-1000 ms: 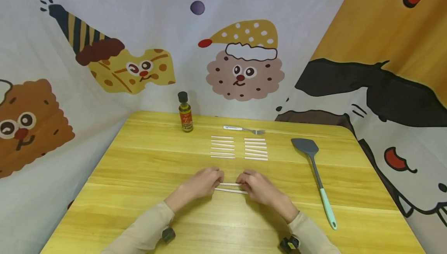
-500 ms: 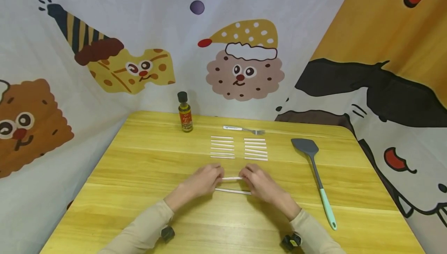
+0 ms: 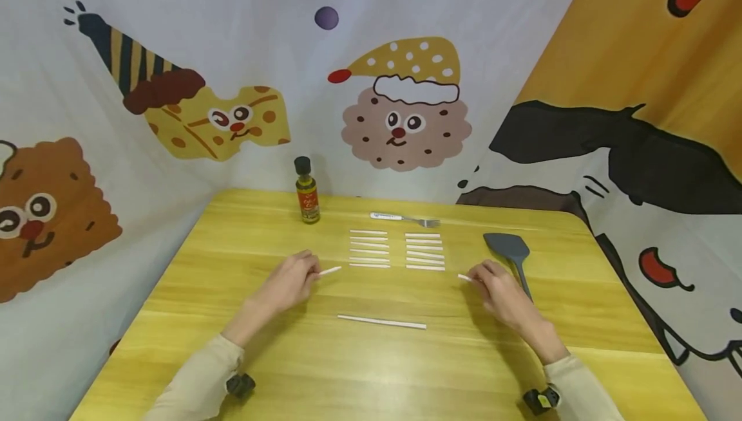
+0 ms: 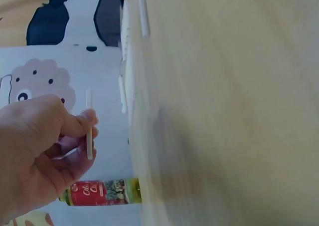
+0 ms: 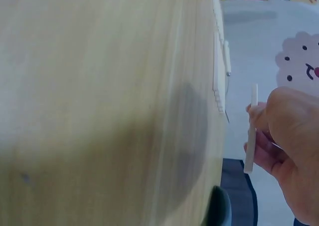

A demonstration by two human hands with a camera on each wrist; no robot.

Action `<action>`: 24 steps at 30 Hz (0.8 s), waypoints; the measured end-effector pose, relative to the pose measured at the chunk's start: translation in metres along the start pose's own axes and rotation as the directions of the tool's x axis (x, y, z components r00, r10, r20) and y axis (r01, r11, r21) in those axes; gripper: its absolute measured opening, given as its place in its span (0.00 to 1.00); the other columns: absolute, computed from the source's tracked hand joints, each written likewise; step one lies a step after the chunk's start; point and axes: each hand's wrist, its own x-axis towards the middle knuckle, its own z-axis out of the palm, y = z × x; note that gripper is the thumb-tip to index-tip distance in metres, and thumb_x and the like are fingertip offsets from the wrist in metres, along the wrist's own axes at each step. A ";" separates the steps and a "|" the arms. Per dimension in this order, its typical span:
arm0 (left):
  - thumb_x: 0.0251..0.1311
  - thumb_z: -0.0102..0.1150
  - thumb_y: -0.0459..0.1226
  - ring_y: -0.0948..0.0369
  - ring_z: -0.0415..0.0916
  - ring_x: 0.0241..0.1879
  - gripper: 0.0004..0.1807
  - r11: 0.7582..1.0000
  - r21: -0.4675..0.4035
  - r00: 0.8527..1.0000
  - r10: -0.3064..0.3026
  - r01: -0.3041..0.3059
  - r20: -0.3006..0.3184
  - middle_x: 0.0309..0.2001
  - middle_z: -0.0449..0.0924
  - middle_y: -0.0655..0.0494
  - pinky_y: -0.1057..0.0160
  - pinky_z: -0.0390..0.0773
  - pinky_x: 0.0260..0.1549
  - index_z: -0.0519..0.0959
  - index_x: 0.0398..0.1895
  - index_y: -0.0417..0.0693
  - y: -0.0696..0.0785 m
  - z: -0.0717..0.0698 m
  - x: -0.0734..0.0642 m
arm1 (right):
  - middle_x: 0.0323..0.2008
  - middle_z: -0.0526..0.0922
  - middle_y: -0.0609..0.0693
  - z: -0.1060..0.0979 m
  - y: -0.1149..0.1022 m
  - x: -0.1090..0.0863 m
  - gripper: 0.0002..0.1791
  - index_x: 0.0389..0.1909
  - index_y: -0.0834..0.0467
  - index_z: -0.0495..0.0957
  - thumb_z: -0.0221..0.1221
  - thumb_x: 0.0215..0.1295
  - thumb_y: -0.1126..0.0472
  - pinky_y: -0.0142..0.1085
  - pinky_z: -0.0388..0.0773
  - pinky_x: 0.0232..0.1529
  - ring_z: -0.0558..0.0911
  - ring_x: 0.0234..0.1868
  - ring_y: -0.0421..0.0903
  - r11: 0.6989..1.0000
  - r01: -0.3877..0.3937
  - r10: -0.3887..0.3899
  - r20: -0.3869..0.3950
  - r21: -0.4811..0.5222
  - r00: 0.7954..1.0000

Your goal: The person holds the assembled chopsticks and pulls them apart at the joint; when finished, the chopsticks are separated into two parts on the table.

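My left hand (image 3: 292,279) pinches a short, thin white stick (image 3: 332,270) between thumb and fingers, above the left of the table; the left wrist view shows this stick (image 4: 89,148) in the fingertips. On the other side, my right hand (image 3: 501,292) pinches a thicker short white stick (image 5: 250,151), raised off the tabletop. A longer white stick (image 3: 382,322) lies crosswise on the table between the forearms. Farther back are two columns of short white sticks, a thinner left column (image 3: 370,265) and a thicker right column (image 3: 425,268).
The wooden table (image 3: 243,266) carries a bottle (image 3: 308,201) with a red label at the back left. A white-handled fork (image 3: 387,216) lies behind the stick columns. My right hand and forearm partly cover a grey spatula (image 3: 508,245). A patterned curtain (image 3: 261,15) hangs behind.
My hands held one stick between them near the middle; now they are far apart, each with a short piece. The longer stick nearer me stays on the table.
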 end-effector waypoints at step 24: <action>0.60 0.62 0.24 0.58 0.81 0.38 0.08 0.993 -0.051 0.982 0.114 -0.107 0.152 0.38 0.84 0.54 0.63 0.85 0.41 0.85 0.39 0.42 0.025 0.054 0.063 | 0.36 0.85 0.50 0.046 -0.025 0.044 0.07 0.38 0.58 0.87 0.68 0.61 0.71 0.39 0.86 0.40 0.85 0.38 0.47 0.999 0.007 -0.013 0.147 0.044 0.989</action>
